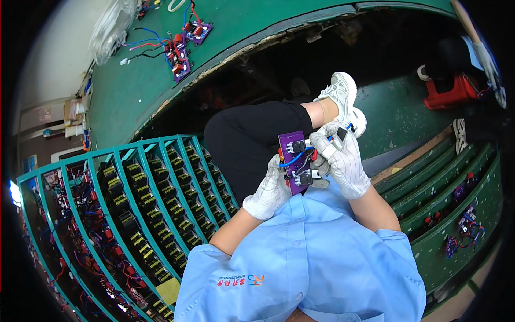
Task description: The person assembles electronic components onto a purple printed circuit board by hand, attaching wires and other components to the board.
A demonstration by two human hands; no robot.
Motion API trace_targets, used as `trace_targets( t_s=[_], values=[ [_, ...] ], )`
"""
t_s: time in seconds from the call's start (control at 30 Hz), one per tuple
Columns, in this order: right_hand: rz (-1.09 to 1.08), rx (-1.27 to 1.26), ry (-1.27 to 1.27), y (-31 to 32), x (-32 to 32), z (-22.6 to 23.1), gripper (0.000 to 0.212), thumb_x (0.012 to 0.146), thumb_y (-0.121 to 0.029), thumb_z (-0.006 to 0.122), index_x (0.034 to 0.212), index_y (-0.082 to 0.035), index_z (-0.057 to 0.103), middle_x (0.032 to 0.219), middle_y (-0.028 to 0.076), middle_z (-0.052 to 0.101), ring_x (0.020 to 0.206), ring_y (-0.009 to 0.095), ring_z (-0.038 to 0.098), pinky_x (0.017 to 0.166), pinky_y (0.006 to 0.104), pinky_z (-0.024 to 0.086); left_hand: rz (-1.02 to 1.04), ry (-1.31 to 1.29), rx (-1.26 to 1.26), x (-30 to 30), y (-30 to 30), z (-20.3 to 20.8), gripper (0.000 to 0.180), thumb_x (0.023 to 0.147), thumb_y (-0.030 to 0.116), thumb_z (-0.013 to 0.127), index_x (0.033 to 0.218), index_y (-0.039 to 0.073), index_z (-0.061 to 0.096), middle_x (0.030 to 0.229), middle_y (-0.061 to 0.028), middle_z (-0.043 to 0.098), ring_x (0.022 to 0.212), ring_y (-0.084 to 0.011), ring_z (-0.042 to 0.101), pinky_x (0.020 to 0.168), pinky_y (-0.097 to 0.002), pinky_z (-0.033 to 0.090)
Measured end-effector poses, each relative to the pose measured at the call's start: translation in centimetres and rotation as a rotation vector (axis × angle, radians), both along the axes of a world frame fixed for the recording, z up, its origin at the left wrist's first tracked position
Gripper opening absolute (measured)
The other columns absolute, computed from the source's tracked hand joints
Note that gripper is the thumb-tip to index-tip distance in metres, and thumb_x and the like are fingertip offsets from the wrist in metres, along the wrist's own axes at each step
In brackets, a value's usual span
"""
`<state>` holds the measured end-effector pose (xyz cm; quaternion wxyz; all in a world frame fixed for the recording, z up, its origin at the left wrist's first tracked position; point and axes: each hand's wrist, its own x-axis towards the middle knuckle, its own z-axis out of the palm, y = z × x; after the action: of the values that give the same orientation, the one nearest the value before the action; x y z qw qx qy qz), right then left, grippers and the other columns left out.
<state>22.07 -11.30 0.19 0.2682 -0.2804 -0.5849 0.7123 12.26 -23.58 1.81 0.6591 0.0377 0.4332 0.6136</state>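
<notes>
Purple circuit board [294, 168] sits above the lap; from here I see the left hand [271, 187] gripping its edge, the right hand [342, 158] pinching a blue wire [291, 161]. Black components are mounted; wire work looks unfinished.

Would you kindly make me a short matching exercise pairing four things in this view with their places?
Things:
1. Purple rectangular circuit board
2. Red plastic stool
3. Teal slotted rack of yellow-and-black parts
4. Light blue buttoned shirt

Places:
A. Lower left
B. Between the white-gloved left hand and right hand
C. Lower centre
D. Upper right

Pairs: 1-B, 2-D, 3-A, 4-C
</notes>
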Motion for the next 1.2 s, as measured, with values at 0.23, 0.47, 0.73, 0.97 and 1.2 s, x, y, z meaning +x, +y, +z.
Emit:
trace_targets(
  t_s=[0.23,0.47,0.73,0.97,1.2],
  values=[
    [-0.039,-0.701,-0.013,0.1,2.2,0.3,0.015,0.086,-0.021,0.058,0.082,-0.007,0.053,0.056,-0.001,0.05,0.042,0.007,0.045,0.041,0.02,0.036,-0.136,0.465,0.063,-1.7,-1.2,-4.5,0.083,0.085,0.065,0.032,0.134,-0.003,0.029,0.126,-0.0174,0.047,0.113,-0.0258,0.05,0.097,-0.0338,0.038],
    [0.0,-1.041,0.154,-1.2,2.3,-1.4,0.016,0.085,-0.016,0.06,0.078,-0.013,0.046,0.056,-0.003,0.046,0.04,0.005,0.044,0.033,0.0161,0.03,0.043,2.286,0.735,-4.7,0.0,-3.2,0.069,0.062,0.029,0.071,0.122,0.015,0.039,0.125,-0.018,0.042,0.117,-0.0401,0.041,0.093,-0.0548,0.033],
    [-0.077,-0.744,0.044,-2.0,3.5,-2.2,0.018,0.085,-0.022,0.06,0.079,-0.008,0.05,0.059,0.0,0.051,0.04,0.005,0.042,0.036,0.0203,0.031,-0.471,1.609,0.584,-4.9,2.3,-2.3,0.072,0.054,0.022,0.076,0.118,0.001,0.048,0.112,-0.0148,0.057,0.107,-0.0284,0.055,0.095,-0.0403,0.04],
    [0.215,0.806,-0.021,-2.8,3.7,-1.5,0.01,0.073,-0.01,0.063,0.081,-0.006,0.058,0.064,0.005,0.058,0.055,0.016,0.059,0.051,0.0258,0.045,0.099,-0.912,-0.318,-2.2,-0.6,-9.1,0.056,0.093,0.048,0.027,0.123,0.004,0.044,0.1,-0.0175,0.058,0.071,-0.0379,0.06,0.063,-0.0475,0.051],
    [0.009,0.834,-0.194,0.2,3.8,-1.7,0.024,0.061,-0.013,0.068,0.082,-0.005,0.06,0.067,0.011,0.059,0.06,0.028,0.06,0.054,0.0342,0.047,-0.231,-0.522,0.196,-0.5,0.7,-7.5,0.047,0.093,0.043,0.033,0.121,0.008,0.047,0.111,-0.0124,0.056,0.1,-0.0288,0.056,0.088,-0.0427,0.044]
  ],
)
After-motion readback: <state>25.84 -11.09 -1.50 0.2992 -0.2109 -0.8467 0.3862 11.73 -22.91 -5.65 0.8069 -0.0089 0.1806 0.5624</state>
